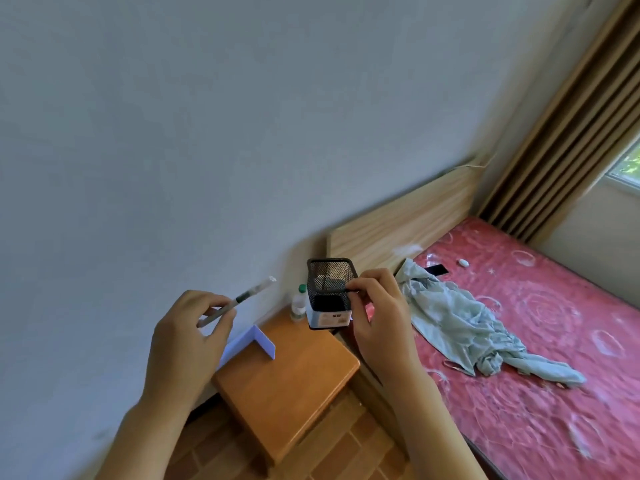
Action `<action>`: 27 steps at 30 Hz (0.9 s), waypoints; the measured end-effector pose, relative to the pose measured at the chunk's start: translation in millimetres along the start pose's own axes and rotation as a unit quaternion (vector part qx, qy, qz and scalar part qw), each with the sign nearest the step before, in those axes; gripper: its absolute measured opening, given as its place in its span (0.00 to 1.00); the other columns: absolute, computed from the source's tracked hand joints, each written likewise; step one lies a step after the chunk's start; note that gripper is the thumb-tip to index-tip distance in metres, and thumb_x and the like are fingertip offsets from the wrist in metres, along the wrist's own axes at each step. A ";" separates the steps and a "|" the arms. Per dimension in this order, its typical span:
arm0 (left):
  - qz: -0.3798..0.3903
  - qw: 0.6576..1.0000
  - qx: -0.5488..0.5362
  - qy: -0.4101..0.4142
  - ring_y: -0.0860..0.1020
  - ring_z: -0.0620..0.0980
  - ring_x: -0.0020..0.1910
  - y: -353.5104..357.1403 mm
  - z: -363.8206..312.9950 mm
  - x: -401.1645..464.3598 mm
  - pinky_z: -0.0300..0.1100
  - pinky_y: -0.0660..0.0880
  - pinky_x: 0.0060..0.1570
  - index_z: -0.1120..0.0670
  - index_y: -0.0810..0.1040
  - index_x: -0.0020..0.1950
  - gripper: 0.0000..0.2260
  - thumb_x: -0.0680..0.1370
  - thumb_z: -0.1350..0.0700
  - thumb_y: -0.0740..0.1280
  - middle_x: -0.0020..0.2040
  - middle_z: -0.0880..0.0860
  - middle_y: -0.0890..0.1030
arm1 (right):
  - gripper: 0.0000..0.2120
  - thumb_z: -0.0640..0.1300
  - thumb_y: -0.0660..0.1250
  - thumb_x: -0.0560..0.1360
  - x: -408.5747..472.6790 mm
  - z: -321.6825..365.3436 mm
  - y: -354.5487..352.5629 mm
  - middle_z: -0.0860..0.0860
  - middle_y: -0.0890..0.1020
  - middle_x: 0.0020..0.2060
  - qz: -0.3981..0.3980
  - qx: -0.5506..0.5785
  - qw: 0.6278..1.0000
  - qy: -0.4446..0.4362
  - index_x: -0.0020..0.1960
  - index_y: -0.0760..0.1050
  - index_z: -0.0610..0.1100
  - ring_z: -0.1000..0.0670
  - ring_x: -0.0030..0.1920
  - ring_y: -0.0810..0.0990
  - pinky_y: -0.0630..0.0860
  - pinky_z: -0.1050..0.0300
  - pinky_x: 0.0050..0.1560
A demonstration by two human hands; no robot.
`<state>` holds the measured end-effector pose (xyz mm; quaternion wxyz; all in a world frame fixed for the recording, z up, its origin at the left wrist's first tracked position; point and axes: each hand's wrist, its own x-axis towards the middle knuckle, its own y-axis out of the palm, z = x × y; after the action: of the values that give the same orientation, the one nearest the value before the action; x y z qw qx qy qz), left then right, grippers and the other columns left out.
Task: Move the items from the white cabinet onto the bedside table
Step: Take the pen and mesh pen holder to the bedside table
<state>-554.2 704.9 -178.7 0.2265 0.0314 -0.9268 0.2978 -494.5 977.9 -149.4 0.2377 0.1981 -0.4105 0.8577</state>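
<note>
The left hand [187, 336] pinched a clear slim pen [239, 299]; the right hand [379, 310] held a black mesh pen holder [329, 292] by its rim above the orange wooden bedside desk [294, 386], which carried a white bookend [254, 342] and small bottle [299, 303]. Right lay a pink mattress [540, 341].

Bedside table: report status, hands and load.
Left hand holds pen; right hand pinches mesh pen holder by rim. Both above bedside table. Small bottle, white bookend on it.

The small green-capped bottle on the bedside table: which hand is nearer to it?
Right. The right hand holds the mesh pen holder directly beside the bottle; the left hand holds a pen further off to the bottle's left.
</note>
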 end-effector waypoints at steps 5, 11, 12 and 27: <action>0.016 1.000 -0.019 0.016 0.81 0.47 0.47 -2.3 42.8 60.3 0.39 0.77 0.48 0.54 0.83 0.51 0.05 0.77 0.61 0.75 0.47 0.46 0.81 | 0.07 0.33 0.69 0.80 24.2 15.5 44.4 0.56 0.74 0.52 0.001 -0.036 0.999 0.034 0.55 0.81 0.41 0.60 0.50 0.77 0.73 0.71 0.50; 0.051 0.998 -0.030 0.018 0.81 0.47 0.45 20.2 81.3 90.3 0.36 0.75 0.47 0.54 0.83 0.51 0.05 0.77 0.61 0.75 0.46 0.47 0.81 | 0.07 0.32 0.69 0.79 35.1 7.5 77.4 0.56 0.74 0.53 0.022 -0.068 0.995 0.063 0.55 0.81 0.40 0.63 0.53 0.76 0.71 0.75 0.51; 0.058 0.998 -0.035 0.010 0.81 0.47 0.46 25.5 85.9 92.2 0.36 0.75 0.47 0.54 0.83 0.51 0.05 0.77 0.61 0.75 0.47 0.47 0.81 | 0.07 0.32 0.69 0.79 36.2 1.5 81.9 0.56 0.74 0.54 0.026 -0.069 0.995 0.070 0.55 0.81 0.40 0.63 0.53 0.76 0.71 0.75 0.51; 0.131 0.989 0.039 -0.051 0.82 0.48 0.45 128.5 113.3 121.4 0.36 0.75 0.44 0.53 0.84 0.50 0.05 0.76 0.60 0.76 0.47 0.46 0.82 | 0.06 0.35 0.69 0.80 45.1 -126.7 134.0 0.58 0.73 0.54 0.083 -0.027 0.982 0.167 0.55 0.81 0.42 0.59 0.50 0.77 0.77 0.64 0.46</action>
<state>-733.1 755.4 -276.1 0.1370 -0.0665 -0.9210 0.3585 -625.8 1016.4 -281.0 0.2362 0.0106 -0.4035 0.8839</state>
